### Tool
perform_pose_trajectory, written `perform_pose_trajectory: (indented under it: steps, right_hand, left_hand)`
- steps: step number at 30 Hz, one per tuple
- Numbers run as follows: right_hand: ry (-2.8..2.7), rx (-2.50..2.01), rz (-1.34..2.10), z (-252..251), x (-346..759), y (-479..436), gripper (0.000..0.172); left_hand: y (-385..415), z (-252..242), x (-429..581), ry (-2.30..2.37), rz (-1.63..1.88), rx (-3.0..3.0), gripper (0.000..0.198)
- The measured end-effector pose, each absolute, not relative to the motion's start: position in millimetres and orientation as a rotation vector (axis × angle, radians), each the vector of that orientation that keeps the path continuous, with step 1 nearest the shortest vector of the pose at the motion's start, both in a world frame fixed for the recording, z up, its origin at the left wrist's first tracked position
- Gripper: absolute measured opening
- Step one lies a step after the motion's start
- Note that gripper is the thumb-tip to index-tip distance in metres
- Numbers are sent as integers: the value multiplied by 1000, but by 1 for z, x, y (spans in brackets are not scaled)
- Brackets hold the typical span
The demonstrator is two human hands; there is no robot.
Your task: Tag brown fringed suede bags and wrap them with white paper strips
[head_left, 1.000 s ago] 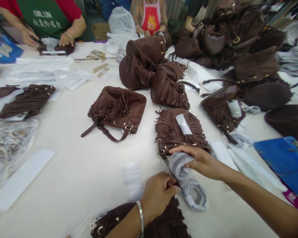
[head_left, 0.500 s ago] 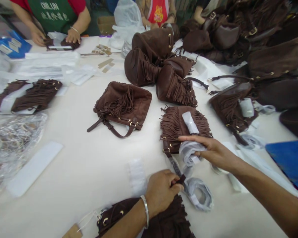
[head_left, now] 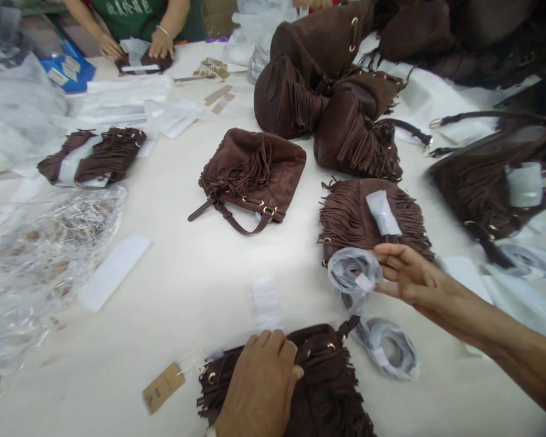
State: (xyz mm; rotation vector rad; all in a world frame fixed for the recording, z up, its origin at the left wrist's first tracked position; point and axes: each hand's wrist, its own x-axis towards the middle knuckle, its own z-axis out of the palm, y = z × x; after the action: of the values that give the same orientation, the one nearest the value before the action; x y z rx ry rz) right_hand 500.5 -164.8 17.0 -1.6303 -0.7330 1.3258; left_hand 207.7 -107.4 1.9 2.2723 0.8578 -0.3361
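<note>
Head view: the right grip (head_left: 412,276) is closed on the edge of a plastic-wrapped coil (head_left: 339,267), fingers above and thumb below. A second wrapped coil (head_left: 408,359) lies on the bench (head_left: 186,285), nearer the wearer than this grip. The left grip (head_left: 260,379) rests, back of the hand up, on a dark brown fringed bag (head_left: 325,388); I cannot tell whether its fingers pinch anything. To the left of that grip lies a brown tag (head_left: 164,388) on white string. Just beyond the right grip is another fringed bag (head_left: 348,209), a white-wrapped piece (head_left: 383,212) on top. Farther ahead of the left grip lies a brown bag with a strap handle (head_left: 284,167); well beyond both grips are a co-worker's hands (head_left: 162,42).
</note>
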Motion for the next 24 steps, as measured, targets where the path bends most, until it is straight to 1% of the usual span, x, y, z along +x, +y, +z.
perform_pose_trajectory:
  steps: [4,9,12,16,18,20,22,24]
  right_hand:
    - [-865,-1614,1453,17,478,-146,42]
    - [-1077,-1508,1753,6,446,-128,40]
    - [-1330,-1605,1761,-5,438,-127,46]
    - [-1480,-1714,1657,-15,440,-123,42]
    - [-1520,-1623,1596,-16,438,-118,43]
    - [-1597,-1464,1612,-16,433,-113,42]
    - [-1684,-1308,1730,-15,426,-108,38]
    - [-1736,-1249,1847,-12,420,-104,37]
  left_hand:
    - [-116,-14,199,722,-279,2337,15]
    - [-124,-29,190,622,-140,2398,9]
    - [-124,-31,188,618,-61,2425,13]
    - [-122,-30,183,612,36,2404,20]
    - [-122,-30,181,617,123,2412,21]
    - [-123,-31,180,646,226,2431,16]
    - [-125,-31,179,672,334,2444,10]
    - [-126,-30,179,691,421,2445,9]
